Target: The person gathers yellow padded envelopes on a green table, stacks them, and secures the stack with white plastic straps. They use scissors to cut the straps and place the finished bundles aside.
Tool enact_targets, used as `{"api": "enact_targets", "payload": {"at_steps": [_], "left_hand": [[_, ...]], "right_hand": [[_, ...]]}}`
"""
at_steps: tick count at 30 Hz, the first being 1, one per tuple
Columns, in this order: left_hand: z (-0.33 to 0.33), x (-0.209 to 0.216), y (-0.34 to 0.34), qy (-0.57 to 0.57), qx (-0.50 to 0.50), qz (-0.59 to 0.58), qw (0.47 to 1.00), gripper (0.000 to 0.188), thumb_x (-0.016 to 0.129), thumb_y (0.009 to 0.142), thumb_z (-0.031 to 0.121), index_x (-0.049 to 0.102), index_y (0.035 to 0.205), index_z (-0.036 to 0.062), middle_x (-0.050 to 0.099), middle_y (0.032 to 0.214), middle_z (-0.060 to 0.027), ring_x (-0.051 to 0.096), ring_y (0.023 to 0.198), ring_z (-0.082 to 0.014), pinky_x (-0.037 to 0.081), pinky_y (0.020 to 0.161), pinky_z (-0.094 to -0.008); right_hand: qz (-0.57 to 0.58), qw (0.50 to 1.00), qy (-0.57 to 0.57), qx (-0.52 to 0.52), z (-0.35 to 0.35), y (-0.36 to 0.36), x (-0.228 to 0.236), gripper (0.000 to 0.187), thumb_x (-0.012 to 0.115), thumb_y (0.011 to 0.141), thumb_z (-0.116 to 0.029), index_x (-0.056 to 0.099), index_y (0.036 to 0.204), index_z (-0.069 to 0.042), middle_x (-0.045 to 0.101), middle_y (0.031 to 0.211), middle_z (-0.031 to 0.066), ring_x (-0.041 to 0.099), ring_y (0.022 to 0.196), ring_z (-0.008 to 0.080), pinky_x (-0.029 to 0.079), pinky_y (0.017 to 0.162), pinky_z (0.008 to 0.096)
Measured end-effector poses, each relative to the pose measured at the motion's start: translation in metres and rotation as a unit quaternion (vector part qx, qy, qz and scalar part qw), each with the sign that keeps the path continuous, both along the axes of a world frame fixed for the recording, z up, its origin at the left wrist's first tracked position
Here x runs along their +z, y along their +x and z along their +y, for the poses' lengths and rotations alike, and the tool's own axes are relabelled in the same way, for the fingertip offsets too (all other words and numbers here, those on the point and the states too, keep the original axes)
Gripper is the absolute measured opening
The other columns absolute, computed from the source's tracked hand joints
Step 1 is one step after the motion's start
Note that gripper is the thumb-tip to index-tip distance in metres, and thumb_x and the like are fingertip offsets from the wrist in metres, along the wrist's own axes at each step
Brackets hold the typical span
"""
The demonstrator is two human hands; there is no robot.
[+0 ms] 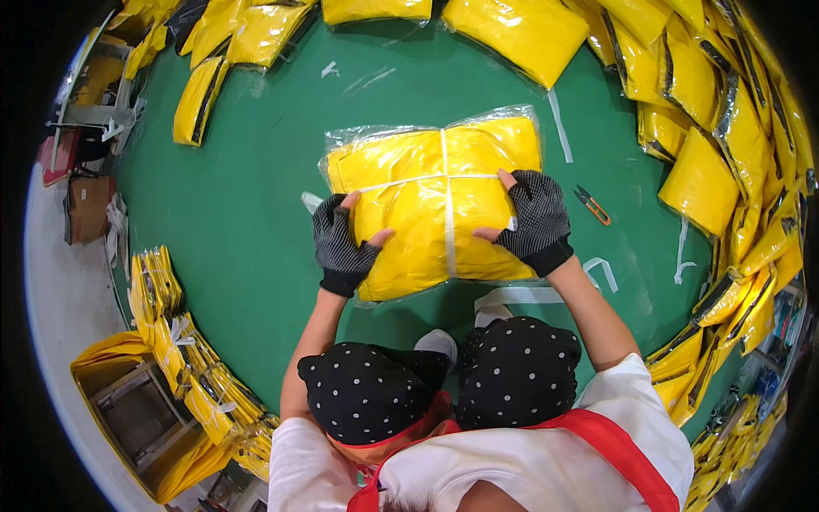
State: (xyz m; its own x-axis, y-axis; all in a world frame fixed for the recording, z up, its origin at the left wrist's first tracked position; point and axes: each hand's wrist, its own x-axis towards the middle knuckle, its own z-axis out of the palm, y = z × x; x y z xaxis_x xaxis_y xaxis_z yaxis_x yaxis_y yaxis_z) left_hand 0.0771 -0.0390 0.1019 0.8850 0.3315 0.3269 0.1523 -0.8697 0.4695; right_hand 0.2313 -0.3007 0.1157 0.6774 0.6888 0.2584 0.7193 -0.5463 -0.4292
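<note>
A puffy yellow bundle (401, 230) in a clear plastic bag is held in front of me, over the green floor. White string (447, 205) crosses it lengthwise and crosswise. My left hand (343, 237), in a dark grey fingerless knit glove, grips its left side. On the right side my right hand (539, 218), gloved alike, has hold of the bundle with the thumb on top. Fingers underneath are partly hidden. Just right of that hand, orange-handled thread snips (593, 206) lie on the floor.
Yellow bagged packages (699, 175) heap up along the right, with more (516, 34) along the far side. Tied yellow stacks (175, 350) stand at the lower left, near a yellow-draped frame (141, 414). White strips (559, 128) lie scattered. A brown box (89, 209) is at left.
</note>
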Motion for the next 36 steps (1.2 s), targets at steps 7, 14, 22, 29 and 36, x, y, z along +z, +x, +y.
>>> {"api": "enact_targets", "payload": {"at_steps": [7,14,22,29,36], "left_hand": [[-0.009,-0.001,0.007,0.107,0.027,0.063,0.992,0.043,0.07,0.064,0.041,0.051,0.073,0.0037,0.05,0.071,-0.0131,0.049,0.072,-0.0319,0.039,0.066,-0.0412],[0.032,0.002,-0.011,0.082,0.088,-0.052,0.991,0.042,0.063,0.074,0.035,0.054,0.1,0.0029,0.055,0.093,-0.0164,0.053,0.086,-0.0329,0.042,0.078,-0.0401],[0.106,-0.058,-0.087,-0.124,0.304,0.012,0.944,0.062,0.061,0.076,0.047,0.048,0.114,0.0,0.052,0.112,-0.0193,0.049,0.106,-0.0332,0.038,0.091,-0.0387],[0.064,-0.091,-0.1,-0.464,0.015,0.242,0.852,0.053,0.059,0.078,0.046,0.055,0.107,0.001,0.059,0.093,-0.0139,0.055,0.089,-0.0214,0.042,0.081,-0.0337],[0.131,-0.071,-0.233,-0.094,0.232,0.307,0.918,0.055,0.059,0.075,0.048,0.053,0.11,0.006,0.056,0.103,-0.0178,0.055,0.096,-0.028,0.044,0.082,-0.0391]], "right_hand": [[0.01,1.0,-0.019,0.018,0.018,0.005,-0.004,0.059,0.075,0.051,-0.051,0.053,0.079,-0.005,0.052,0.077,0.0107,0.051,0.08,0.0275,0.04,0.073,0.0399],[0.092,0.956,-0.076,-0.269,-0.118,0.07,-0.13,0.048,0.061,0.075,-0.023,0.047,0.118,-0.005,0.05,0.117,0.0178,0.05,0.107,0.0296,0.04,0.089,0.0382],[0.136,0.901,-0.354,-0.212,-0.144,0.046,-0.163,0.061,0.062,0.069,-0.022,0.041,0.123,-0.004,0.047,0.117,0.0192,0.047,0.106,0.0341,0.041,0.088,0.0407],[0.152,0.893,-0.126,-0.405,-0.224,0.115,-0.243,0.035,0.056,0.079,-0.031,0.053,0.102,-0.005,0.06,0.092,0.0149,0.056,0.076,0.032,0.045,0.068,0.0407],[0.417,0.773,0.262,-0.4,-0.128,0.121,-0.057,0.042,0.049,0.084,-0.049,0.055,0.102,-0.011,0.046,0.064,-0.0018,0.038,0.046,0.012,0.03,0.039,0.0258]]}}
